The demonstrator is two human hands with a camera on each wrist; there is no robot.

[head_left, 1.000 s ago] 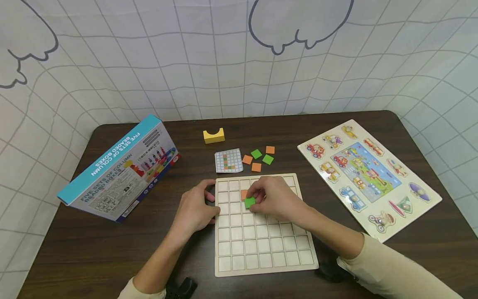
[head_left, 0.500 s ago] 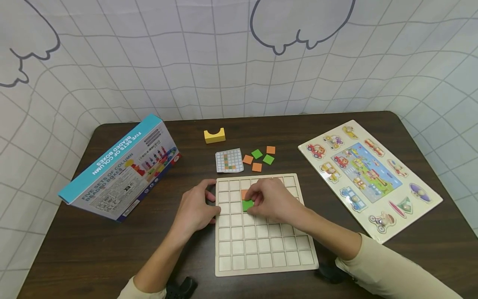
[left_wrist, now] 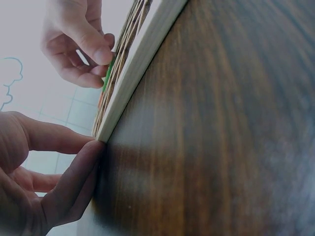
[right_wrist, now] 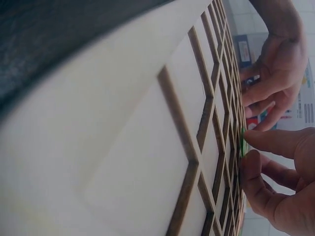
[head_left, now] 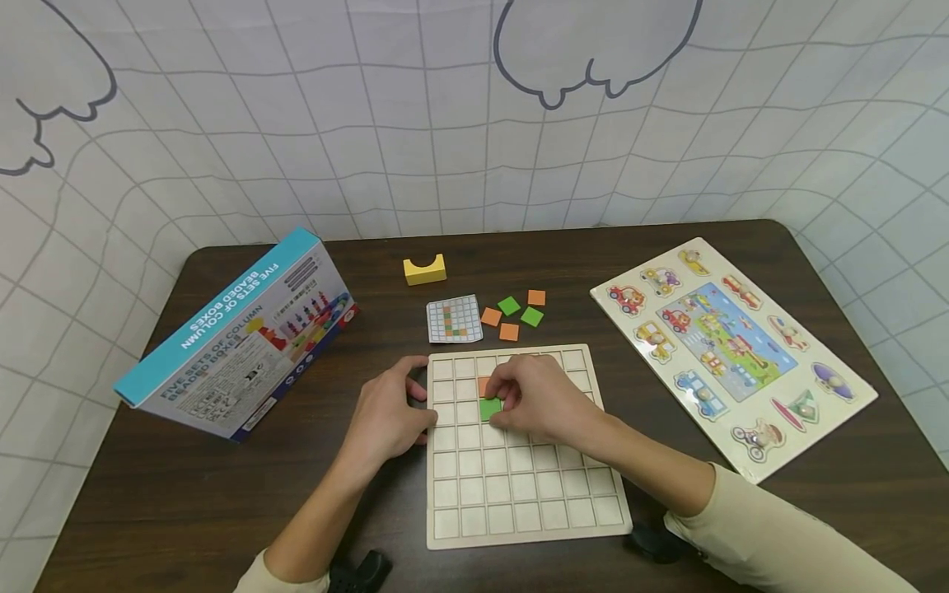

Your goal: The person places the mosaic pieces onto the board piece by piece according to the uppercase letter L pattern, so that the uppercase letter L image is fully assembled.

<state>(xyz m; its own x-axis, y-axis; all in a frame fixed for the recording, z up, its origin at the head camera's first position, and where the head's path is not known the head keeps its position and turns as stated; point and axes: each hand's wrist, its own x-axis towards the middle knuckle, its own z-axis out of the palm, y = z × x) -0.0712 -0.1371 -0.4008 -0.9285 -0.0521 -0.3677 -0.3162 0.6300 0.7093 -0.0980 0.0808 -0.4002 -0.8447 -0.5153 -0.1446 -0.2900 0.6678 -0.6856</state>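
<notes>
A pale wooden grid board (head_left: 528,539) lies on the dark table. My left hand (head_left: 389,412) holds its left edge near the far corner; in the left wrist view, fingertips (left_wrist: 96,145) meet at that edge. My right hand (head_left: 544,399) is over the upper part of the grid. Its thumb and forefinger pinch the right side of a green square tile (head_left: 488,409), which appears to lie in a cell. Directly above this tile an orange tile (head_left: 483,385) sits in another cell, partly covered by the fingers. In the right wrist view only a green sliver (right_wrist: 242,142) shows at the fingertips.
Beyond the board lie a pattern card (head_left: 455,319) and several loose tiles, green (head_left: 531,316) and orange (head_left: 508,332). A yellow block (head_left: 425,270) stands behind them. A blue-and-white box (head_left: 245,342) is at left, a picture puzzle board (head_left: 734,358) at right.
My right hand has brought the green tile slightly left and down into a grid cell below the orange tile. My left hand has stayed at the board's edge.
</notes>
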